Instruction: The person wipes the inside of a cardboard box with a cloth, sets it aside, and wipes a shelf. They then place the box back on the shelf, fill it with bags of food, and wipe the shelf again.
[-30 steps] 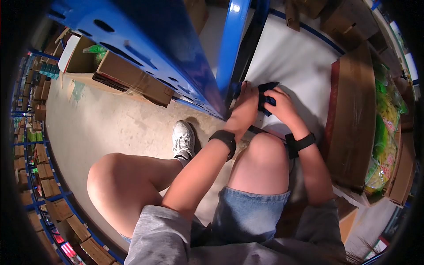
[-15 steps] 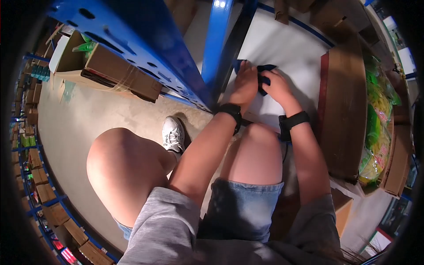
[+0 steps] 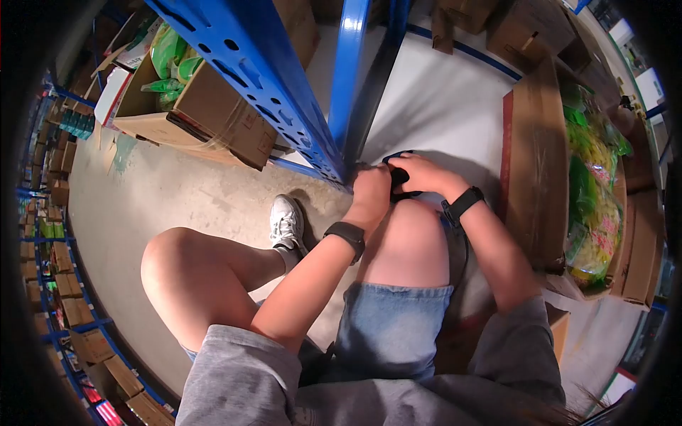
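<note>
My left hand [image 3: 372, 190] is closed at the near edge of the white shelf board, just beyond my knee. My right hand [image 3: 428, 176] curls in from the other side, with its fingers bent. Bunched between the two hands is a dark blue, nearly black cloth [image 3: 400, 175]; both grip it, and fingers hide much of it. The white shelf board [image 3: 433, 92] extends away beneath and beyond the hands. Black bands circle both wrists.
A blue perforated upright [image 3: 270, 92] rises close to my left hand. On the right stands a cardboard box [image 3: 536, 170] holding green and yellow packets [image 3: 593, 206]. Another open box [image 3: 220, 124] sits to the left. More cartons [image 3: 529, 32] stand at the back.
Both hands have drawn back toward my knee, bringing the dark cloth from farther in on the white board to its near edge. The view has shifted slightly.
</note>
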Motion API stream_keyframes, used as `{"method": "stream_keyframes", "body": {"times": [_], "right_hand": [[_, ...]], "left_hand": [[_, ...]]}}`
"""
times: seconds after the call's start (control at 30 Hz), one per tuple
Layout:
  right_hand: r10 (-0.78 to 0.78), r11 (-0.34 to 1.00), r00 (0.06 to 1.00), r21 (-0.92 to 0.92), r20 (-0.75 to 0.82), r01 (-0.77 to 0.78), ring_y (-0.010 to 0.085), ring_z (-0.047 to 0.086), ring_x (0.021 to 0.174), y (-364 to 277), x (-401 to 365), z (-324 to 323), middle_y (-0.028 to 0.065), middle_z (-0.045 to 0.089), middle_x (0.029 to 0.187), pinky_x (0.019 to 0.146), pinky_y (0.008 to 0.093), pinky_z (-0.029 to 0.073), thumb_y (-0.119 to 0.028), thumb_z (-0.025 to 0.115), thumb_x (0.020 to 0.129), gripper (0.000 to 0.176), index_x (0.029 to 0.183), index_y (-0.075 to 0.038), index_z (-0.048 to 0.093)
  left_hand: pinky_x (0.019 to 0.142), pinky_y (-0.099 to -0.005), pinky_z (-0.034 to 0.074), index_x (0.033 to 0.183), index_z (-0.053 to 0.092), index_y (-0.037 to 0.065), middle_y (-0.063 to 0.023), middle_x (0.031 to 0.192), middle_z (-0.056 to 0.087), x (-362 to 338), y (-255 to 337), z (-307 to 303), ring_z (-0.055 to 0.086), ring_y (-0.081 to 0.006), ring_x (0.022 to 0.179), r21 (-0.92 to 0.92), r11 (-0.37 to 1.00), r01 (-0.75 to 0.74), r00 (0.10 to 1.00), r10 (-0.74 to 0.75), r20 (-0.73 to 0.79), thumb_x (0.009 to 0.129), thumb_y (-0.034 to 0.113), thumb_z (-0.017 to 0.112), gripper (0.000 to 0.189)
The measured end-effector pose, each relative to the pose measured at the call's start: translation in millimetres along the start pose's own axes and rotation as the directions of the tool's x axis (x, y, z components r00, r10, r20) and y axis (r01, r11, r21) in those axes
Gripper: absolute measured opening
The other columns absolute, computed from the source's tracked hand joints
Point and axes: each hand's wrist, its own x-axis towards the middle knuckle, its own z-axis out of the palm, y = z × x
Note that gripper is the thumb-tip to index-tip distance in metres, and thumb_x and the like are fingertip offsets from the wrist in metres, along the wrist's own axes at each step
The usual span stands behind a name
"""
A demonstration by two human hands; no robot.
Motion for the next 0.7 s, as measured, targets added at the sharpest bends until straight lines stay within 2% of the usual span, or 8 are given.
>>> {"method": "stream_keyframes", "body": {"times": [0.03, 0.23, 0.33, 0.43, 0.53, 0.63, 0.67, 0.7], "right_hand": [[-0.003, 1.000, 1.000, -0.004, 0.019, 0.003, 0.0295, 0.048, 0.093, -0.8, 0.0, -1.2, 0.0133, 0.052, 0.096, 0.078, 0.0362, 0.040, -0.018, 0.066, 0.061, 0.044, 0.100, -0.006, 0.050], [0.065, 0.997, 0.996, 0.045, 0.067, -0.068, 0.0283, 0.048, 0.088, -14.2, -1.2, -9.0, 0.0129, 0.053, 0.089, 0.073, 0.0358, 0.040, -0.016, 0.064, 0.062, 0.036, 0.094, -0.007, 0.050], [0.108, 0.994, 0.992, 0.002, 0.071, -0.109, 0.0288, 0.049, 0.089, -19.8, 0.0, -13.7, 0.0132, 0.053, 0.090, 0.074, 0.0361, 0.040, -0.015, 0.062, 0.063, 0.035, 0.095, -0.008, 0.050], [0.071, 0.997, 0.997, -0.030, -0.029, -0.072, 0.0305, 0.048, 0.090, -9.9, 1.9, -6.2, 0.0140, 0.053, 0.091, 0.075, 0.0367, 0.040, -0.015, 0.060, 0.063, 0.034, 0.095, -0.008, 0.050], [0.133, 0.990, 0.984, -0.024, -0.117, -0.136, 0.0325, 0.048, 0.091, 1.0, 4.0, -7.0, 0.0152, 0.053, 0.092, 0.077, 0.0370, 0.040, -0.014, 0.059, 0.064, 0.033, 0.095, -0.008, 0.050], [0.135, 0.989, 0.964, -0.028, -0.228, -0.145, 0.0329, 0.049, 0.091, 11.8, 7.1, -9.3, 0.0155, 0.055, 0.092, 0.079, 0.0387, 0.040, -0.011, 0.061, 0.064, 0.032, 0.095, -0.007, 0.053], [0.187, 0.978, 0.949, -0.046, -0.252, -0.204, 0.0330, 0.049, 0.092, 16.6, 9.7, -8.3, 0.0158, 0.055, 0.094, 0.079, 0.0390, 0.040, -0.011, 0.060, 0.063, 0.032, 0.094, -0.007, 0.053], [0.187, 0.978, 0.949, -0.046, -0.252, -0.205, 0.0337, 0.048, 0.093, 23.4, 12.6, -9.4, 0.0171, 0.053, 0.093, 0.080, 0.0376, 0.040, -0.014, 0.059, 0.065, 0.032, 0.095, -0.007, 0.052]], "left_hand": [[0.063, -0.0367, 0.049, 0.082, 0.053, -0.003, -0.0217, 0.077, 0.058, -3.0, 1.0, -4.9, 0.059, -0.0310, 0.076, -0.049, 0.999, 0.019, 0.999, -0.018, 0.028, 0.071, 0.002, 0.049, 0.012], [0.074, -0.0400, 0.044, 0.091, 0.047, -0.006, -0.0259, 0.093, 0.052, -20.1, -12.3, 28.4, 0.051, -0.0351, 0.091, 0.123, 0.979, -0.164, 0.860, 0.203, -0.469, 0.076, -0.002, 0.042, 0.017], [0.073, -0.0406, 0.043, 0.093, 0.047, -0.007, -0.0252, 0.096, 0.051, -12.4, -16.7, 26.0, 0.051, -0.0376, 0.089, -0.232, 0.950, -0.210, 0.904, 0.098, -0.417, 0.080, 0.000, 0.037, 0.018], [0.070, -0.0415, 0.043, 0.094, 0.048, -0.006, -0.0256, 0.092, 0.052, -5.7, -17.6, 19.2, 0.052, -0.0384, 0.085, -0.263, 0.938, -0.224, 0.924, 0.120, -0.363, 0.084, 0.006, 0.034, 0.021], [0.066, -0.0424, 0.043, 0.095, 0.047, -0.004, -0.0262, 0.086, 0.054, 7.8, -16.4, 17.0, 0.054, -0.0383, 0.080, -0.300, 0.948, -0.102, 0.976, 0.038, -0.212, 0.083, 0.005, 0.034, 0.020], [0.063, -0.0430, 0.044, 0.095, 0.047, -0.003, -0.0254, 0.079, 0.054, 23.1, -14.1, 17.4, 0.055, -0.0386, 0.075, -0.229, 0.955, -0.186, 0.946, 0.112, -0.303, 0.079, 0.000, 0.035, 0.020], [0.087, -0.0373, 0.038, 0.103, 0.043, -0.004, -0.0270, 0.111, 0.042, 31.7, -13.7, 11.6, 0.042, -0.0362, 0.105, -0.267, 0.959, -0.090, 0.996, 0.081, -0.045, 0.068, -0.005, 0.044, 0.034], [0.087, -0.0374, 0.038, 0.103, 0.043, -0.003, -0.0268, 0.112, 0.042, 38.9, -14.5, 16.5, 0.042, -0.0363, 0.105, -0.267, 0.956, -0.124, 0.991, 0.104, -0.088, 0.068, -0.005, 0.043, 0.035]]}}
